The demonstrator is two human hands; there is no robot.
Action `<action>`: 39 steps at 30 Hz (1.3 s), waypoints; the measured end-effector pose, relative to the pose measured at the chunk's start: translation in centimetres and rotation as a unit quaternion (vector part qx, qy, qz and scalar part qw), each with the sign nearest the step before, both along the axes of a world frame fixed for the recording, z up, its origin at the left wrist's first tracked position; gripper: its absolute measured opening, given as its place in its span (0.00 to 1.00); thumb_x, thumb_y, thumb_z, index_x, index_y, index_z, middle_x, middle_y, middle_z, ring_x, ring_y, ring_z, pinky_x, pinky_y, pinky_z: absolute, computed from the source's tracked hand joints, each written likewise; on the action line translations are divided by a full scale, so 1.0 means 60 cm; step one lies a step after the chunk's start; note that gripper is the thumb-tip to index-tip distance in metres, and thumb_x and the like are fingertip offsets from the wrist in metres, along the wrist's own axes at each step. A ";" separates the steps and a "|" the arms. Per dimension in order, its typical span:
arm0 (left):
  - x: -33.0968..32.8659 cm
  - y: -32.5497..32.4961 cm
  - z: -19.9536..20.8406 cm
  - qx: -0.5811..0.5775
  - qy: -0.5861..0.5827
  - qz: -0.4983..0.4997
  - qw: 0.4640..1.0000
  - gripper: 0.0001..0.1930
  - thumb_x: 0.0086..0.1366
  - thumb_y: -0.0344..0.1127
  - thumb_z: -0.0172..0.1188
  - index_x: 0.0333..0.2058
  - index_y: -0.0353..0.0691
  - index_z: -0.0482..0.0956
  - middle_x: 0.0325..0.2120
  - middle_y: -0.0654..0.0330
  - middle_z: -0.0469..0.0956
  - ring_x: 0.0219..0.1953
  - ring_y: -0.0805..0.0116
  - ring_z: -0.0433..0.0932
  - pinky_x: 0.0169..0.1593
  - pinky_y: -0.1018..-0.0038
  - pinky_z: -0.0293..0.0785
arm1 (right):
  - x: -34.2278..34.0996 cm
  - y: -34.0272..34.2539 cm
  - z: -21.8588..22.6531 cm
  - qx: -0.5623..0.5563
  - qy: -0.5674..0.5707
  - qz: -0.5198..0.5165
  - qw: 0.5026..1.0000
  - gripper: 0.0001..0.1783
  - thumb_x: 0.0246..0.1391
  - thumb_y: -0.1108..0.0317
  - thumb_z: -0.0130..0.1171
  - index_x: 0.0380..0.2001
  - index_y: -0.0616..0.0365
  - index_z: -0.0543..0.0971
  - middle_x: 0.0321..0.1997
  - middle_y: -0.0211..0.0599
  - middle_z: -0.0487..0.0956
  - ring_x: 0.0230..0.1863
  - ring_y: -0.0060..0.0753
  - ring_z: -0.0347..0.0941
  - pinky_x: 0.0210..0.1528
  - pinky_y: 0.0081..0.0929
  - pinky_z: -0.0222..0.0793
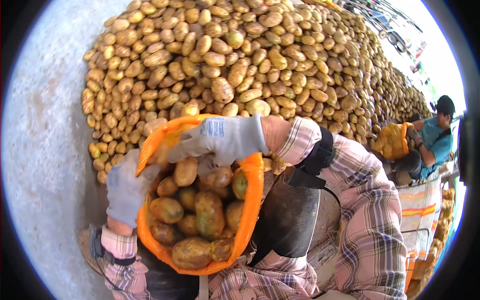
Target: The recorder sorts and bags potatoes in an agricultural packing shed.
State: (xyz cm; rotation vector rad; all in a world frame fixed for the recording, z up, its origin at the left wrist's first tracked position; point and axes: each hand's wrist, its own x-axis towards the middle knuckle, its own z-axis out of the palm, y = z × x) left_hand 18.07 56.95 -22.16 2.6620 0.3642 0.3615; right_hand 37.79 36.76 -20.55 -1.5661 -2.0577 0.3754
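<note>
Orange mesh sack (pixel 252 200): full of potatoes, between both hands.
Left hand (pixel 127 187): gloved, closed on the sack's left rim.
Right hand (pixel 220 140): gloved, clasping the top rim.

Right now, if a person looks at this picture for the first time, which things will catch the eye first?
First comes the huge pile of potatoes, which fills the upper half of the view on the pale concrete floor. Below it, in the centre, an orange mesh sack full of potatoes is held open by the gloved left hand and right hand. At the right edge, another person holds a similar filled sack.
</note>
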 end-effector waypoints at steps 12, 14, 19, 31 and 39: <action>0.004 -0.021 0.013 -0.218 0.033 0.128 0.967 0.22 0.56 0.38 0.71 0.44 0.27 0.77 0.32 0.59 0.79 0.33 0.76 0.73 0.39 0.76 0.73 | 0.293 -0.222 -0.355 -0.205 0.052 -0.639 0.740 0.33 0.52 0.55 0.65 0.59 0.57 0.72 0.58 0.52 0.76 0.61 0.54 0.71 0.62 0.42 0.67; -0.008 -0.036 0.044 -0.257 0.024 0.179 0.949 0.24 0.55 0.37 0.71 0.45 0.27 0.77 0.33 0.56 0.81 0.34 0.73 0.76 0.41 0.75 0.75 | 0.309 -0.153 -0.399 -0.182 0.102 -0.617 0.759 0.47 0.44 0.58 0.74 0.67 0.58 0.65 0.63 0.53 0.73 0.65 0.51 0.68 0.66 0.37 0.64; -0.024 -0.003 0.029 -0.146 0.089 0.167 0.971 0.26 0.55 0.41 0.71 0.47 0.28 0.77 0.33 0.51 0.82 0.35 0.66 0.81 0.42 0.70 0.76 | 0.373 -0.136 -0.495 -0.160 0.130 -0.577 0.791 0.42 0.36 0.57 0.75 0.56 0.60 0.72 0.54 0.54 0.79 0.57 0.54 0.75 0.58 0.42 0.70; -0.143 0.014 0.000 -0.234 -0.025 0.040 0.971 0.17 0.66 0.37 0.66 0.45 0.30 0.75 0.31 0.64 0.74 0.36 0.79 0.68 0.41 0.78 0.68 | 0.224 -0.234 -0.263 0.090 0.512 -0.441 0.732 0.48 0.29 0.60 0.82 0.57 0.64 0.73 0.53 0.43 0.79 0.51 0.39 0.78 0.56 0.33 0.74; -0.133 0.009 -0.020 -0.450 -0.121 0.116 0.877 0.12 0.65 0.32 0.66 0.42 0.32 0.76 0.33 0.66 0.76 0.35 0.82 0.71 0.38 0.81 0.71 | -0.099 -0.082 0.084 -0.007 0.438 -0.236 0.868 0.50 0.28 0.59 0.85 0.57 0.62 0.72 0.52 0.37 0.76 0.54 0.36 0.76 0.58 0.34 0.74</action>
